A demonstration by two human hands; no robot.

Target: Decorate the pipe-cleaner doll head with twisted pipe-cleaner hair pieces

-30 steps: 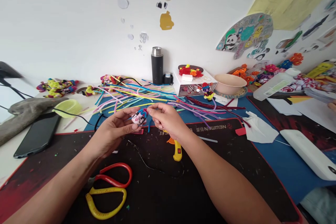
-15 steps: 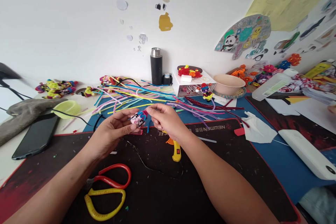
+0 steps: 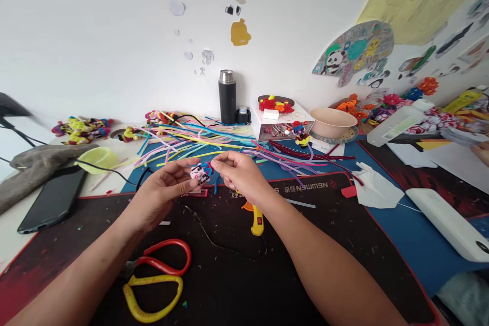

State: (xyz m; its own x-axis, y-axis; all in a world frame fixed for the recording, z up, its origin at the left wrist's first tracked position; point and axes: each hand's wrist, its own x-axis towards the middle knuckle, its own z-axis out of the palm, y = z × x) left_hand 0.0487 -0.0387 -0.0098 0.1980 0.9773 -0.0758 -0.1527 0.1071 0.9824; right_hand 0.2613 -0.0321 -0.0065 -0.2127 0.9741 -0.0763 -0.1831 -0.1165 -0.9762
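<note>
A small doll head (image 3: 199, 173), white with a painted face and blue and red trim, is held above the dark mat (image 3: 221, 285). My left hand (image 3: 168, 186) grips it between thumb and fingers from the left. My right hand (image 3: 237, 173) is closed in a pinch at its upper right edge, on the red trim. Beneath my right hand lies a yellow-handled tool (image 3: 257, 220) with an orange part. Scissors (image 3: 168, 270) with one red and one yellow handle rest near my left forearm.
Behind my hands spread many coloured fuzzy stems (image 3: 198, 137). A black thermos (image 3: 227, 97), a white box (image 3: 263, 130) and a pink bowl (image 3: 332, 122) stand by the wall. A phone (image 3: 53, 198) lies left; a person's hand (image 3: 482, 152) shows far right.
My right fingertips have shifted slightly left along the red trim. The doll head has turned a little in my left hand. The person's hand at the far right shows more.
</note>
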